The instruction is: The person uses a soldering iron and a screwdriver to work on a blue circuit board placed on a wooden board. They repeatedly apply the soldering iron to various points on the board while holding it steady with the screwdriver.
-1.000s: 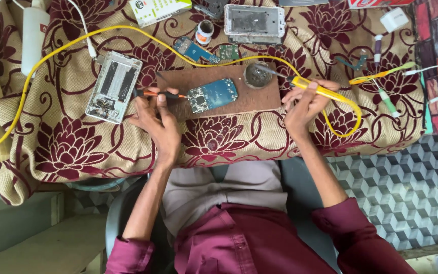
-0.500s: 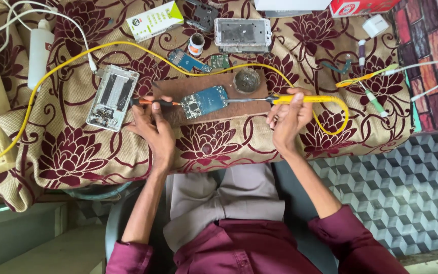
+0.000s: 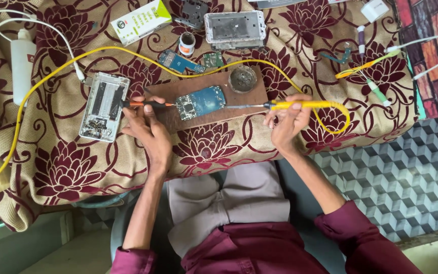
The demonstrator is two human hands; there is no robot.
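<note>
We sit at a desk draped in a maroon floral cloth [image 3: 51, 172], looking down at our own hands. Our left hand [image 3: 148, 129] is clenched around a slim orange-handled tool [image 3: 145, 103], its tip touching the left edge of a blue circuit board [image 3: 201, 101]. The board lies on a brown wooden block [image 3: 239, 109] near the desk's front edge, about midway along it. Our right hand [image 3: 287, 119] grasps a yellow soldering iron [image 3: 300, 105], its tip resting at the board's right edge. A round tin [image 3: 242, 78] sits on the block's far right corner. For clean work, we judge the left tool should pin the board firmly while the iron touches only one joint.
</note>
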